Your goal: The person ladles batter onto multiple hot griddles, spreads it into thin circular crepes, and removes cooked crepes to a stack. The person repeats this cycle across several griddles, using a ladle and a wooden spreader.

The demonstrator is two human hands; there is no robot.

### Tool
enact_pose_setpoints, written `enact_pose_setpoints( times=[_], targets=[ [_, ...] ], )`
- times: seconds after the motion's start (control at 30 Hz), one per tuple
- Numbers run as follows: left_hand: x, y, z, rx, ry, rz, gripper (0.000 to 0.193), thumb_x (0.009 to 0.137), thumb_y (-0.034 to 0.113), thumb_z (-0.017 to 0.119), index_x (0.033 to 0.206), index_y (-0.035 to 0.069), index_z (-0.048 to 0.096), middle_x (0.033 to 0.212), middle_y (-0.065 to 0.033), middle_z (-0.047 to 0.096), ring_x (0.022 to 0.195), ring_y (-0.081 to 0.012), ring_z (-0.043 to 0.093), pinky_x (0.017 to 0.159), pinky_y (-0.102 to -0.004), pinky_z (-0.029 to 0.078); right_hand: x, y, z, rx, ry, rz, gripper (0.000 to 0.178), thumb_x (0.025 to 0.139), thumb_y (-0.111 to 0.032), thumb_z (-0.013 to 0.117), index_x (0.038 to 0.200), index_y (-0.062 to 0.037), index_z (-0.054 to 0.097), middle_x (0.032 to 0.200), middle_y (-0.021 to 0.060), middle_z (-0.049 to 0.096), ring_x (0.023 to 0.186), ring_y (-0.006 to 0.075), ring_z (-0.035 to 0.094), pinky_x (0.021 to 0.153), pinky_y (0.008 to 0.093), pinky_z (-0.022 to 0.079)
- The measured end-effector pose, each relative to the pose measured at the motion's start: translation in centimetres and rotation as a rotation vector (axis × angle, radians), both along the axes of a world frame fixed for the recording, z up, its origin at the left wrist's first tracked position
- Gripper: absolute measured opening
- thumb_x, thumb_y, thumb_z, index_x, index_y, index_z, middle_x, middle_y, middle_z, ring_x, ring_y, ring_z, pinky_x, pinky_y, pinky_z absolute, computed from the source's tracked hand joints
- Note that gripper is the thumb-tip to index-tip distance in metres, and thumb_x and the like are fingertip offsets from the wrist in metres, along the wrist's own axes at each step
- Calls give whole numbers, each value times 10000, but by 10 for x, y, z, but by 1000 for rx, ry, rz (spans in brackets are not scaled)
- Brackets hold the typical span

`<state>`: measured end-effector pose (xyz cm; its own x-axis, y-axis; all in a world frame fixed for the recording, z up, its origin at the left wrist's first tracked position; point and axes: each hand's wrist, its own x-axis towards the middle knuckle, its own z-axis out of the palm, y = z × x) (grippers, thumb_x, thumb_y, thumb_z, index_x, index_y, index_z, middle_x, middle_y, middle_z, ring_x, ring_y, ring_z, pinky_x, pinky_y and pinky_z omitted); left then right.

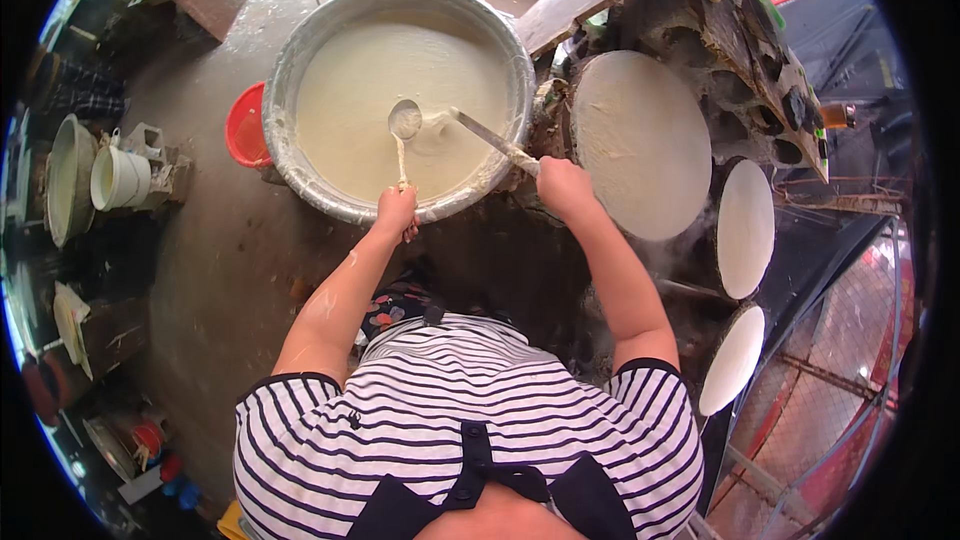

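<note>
A wide metal basin (281, 145) full of cream-coloured batter (360, 70) stands in front of me. My left hand (397, 210), at its near rim, is closed round the handle of a ladle (405, 120). The ladle's round bowl is over the batter near the middle, with some batter in it; how deep it sits I cannot tell. My right hand (566, 188) grips a long flat stick (492, 137) just beyond the basin's right rim. The stick slants across the rim, its batter-smeared far end close to the ladle bowl.
On the right lie a large round griddle (643, 145) covered in pale batter and two smaller pale rounds (746, 230). A rough slab (760, 70) leans behind them. A red bucket (248, 127) touches the basin's left; a white bucket (120, 178) stands farther left.
</note>
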<state>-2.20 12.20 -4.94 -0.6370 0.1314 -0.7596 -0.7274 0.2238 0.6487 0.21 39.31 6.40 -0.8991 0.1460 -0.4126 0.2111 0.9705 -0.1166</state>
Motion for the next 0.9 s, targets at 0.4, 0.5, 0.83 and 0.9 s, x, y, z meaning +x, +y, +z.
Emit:
enact_pose_setpoints(
  times=[0.4, 0.5, 0.83, 0.9],
  targets=[
    [-39, 30, -4, 371, -355, 61, 174, 938, 205, 454, 854, 54, 430, 635, -44, 465, 435, -91, 407, 327, -213, 307, 33, -31, -33, -157, -24, -114, 167, 772, -87, 504, 838, -2, 631, 838, 211, 646, 813, 378, 634, 719, 452, 513],
    [-36, 25, 38, 684, -448, 182, 118, 962, 167, 405, 890, 75, 380, 658, -9, 440, 436, -47, 346, 329, -174, 270, 53, -22, 2, -174, 51, -115, 165, 780, -97, 502, 839, -7, 627, 822, 212, 642, 799, 375, 633, 711, 461, 510],
    [-36, -17, 263, 1117, -77, -77, 233, 972, 250, 392, 813, 82, 423, 500, 30, 339, 331, -62, 289, 277, -187, 274, 66, 7, 225, 18, 653, 91, 175, 856, -156, 526, 984, -77, 616, 774, 163, 625, 707, 356, 606, 614, 457, 475],
    [-36, -36, 281, 1182, 130, -178, 218, 965, 245, 416, 862, 54, 442, 630, 10, 442, 386, -29, 346, 286, -174, 287, 68, 6, 251, 71, 1001, 240, 139, 868, -124, 500, 937, -83, 613, 709, 122, 622, 636, 307, 620, 551, 431, 481]
  ],
)
